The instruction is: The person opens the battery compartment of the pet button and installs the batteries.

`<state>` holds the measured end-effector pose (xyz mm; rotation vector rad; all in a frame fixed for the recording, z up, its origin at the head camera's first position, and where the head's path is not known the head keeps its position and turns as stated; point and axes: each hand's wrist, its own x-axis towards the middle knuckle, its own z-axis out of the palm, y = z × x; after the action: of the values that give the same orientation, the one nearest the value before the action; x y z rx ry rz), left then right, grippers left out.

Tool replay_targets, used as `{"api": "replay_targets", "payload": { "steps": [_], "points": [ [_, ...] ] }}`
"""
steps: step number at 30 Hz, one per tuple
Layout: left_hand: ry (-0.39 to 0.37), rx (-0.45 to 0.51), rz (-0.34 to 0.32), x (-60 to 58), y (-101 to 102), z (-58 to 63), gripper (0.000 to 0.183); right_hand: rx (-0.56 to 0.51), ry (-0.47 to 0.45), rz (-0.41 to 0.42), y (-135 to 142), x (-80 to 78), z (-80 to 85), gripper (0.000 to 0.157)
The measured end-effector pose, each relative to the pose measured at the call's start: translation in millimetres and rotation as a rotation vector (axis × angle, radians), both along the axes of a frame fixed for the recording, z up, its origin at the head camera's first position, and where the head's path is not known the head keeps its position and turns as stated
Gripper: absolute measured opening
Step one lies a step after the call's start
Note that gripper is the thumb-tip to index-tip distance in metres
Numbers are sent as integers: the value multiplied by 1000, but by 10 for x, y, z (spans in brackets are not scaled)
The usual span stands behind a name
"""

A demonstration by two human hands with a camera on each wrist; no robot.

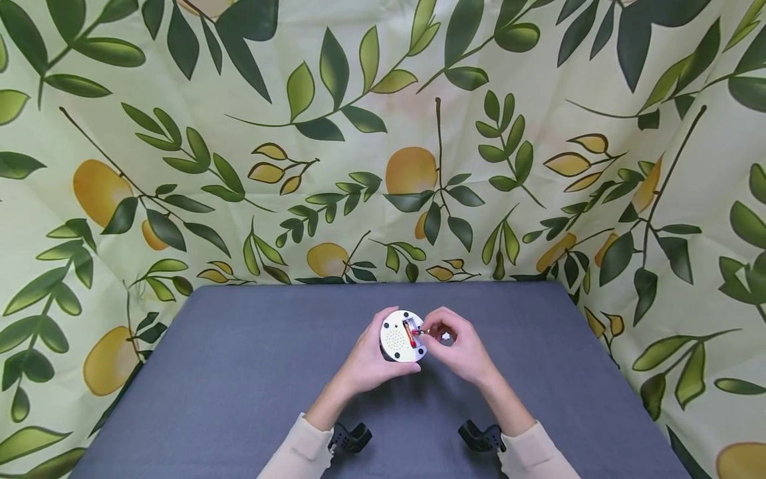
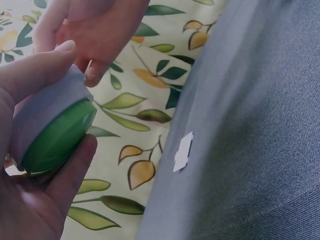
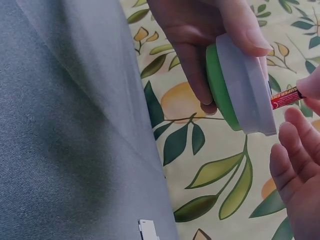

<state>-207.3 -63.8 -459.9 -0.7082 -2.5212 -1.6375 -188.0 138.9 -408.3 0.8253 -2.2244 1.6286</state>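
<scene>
My left hand grips a round device by its rim. Its white underside, with speaker holes and dark feet, faces up in the head view; the other side is green, as both wrist views show. In the underside, an uncovered battery compartment has a red battery lying in it. Between thumb and fingertips, my right hand pinches another small red battery, its inner end at the compartment. How far that end sits inside is hidden by the rim.
A small white battery cover lies on the grey cloth-covered table, under and behind the right hand. A leaf-and-fruit patterned curtain hangs behind the table and along its sides. Black wrist mounts sit at both cuffs.
</scene>
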Motion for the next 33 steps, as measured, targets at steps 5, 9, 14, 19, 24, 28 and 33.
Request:
{"api": "replay_targets", "payload": {
  "steps": [5, 9, 14, 19, 24, 28, 33],
  "points": [
    [2, 20, 7, -9, -18, 6, 100, 43, 33, 1, -15, 7, -27, 11],
    [-3, 18, 4, -9, -24, 12, 101, 82, 39, -14, -30, 5, -71, 10],
    [-2, 4, 13, -13, -29, 8, 102, 38, -25, -39, -35, -17, -111, 13],
    [11, 4, 17, -14, -30, 14, 100, -17, -177, -73, 14, -109, -239, 31],
    [21, 19, 20, -15, -32, 14, 100, -100, -360, -22, 50, -219, -400, 40],
    [27, 28, 19, -8, -35, 21, 100, -197, -519, 76, 46, -235, -428, 42],
    [32, 39, 10, -2, -41, 37, 100, -284, -666, 193, 51, -240, -439, 47]
  ]
}}
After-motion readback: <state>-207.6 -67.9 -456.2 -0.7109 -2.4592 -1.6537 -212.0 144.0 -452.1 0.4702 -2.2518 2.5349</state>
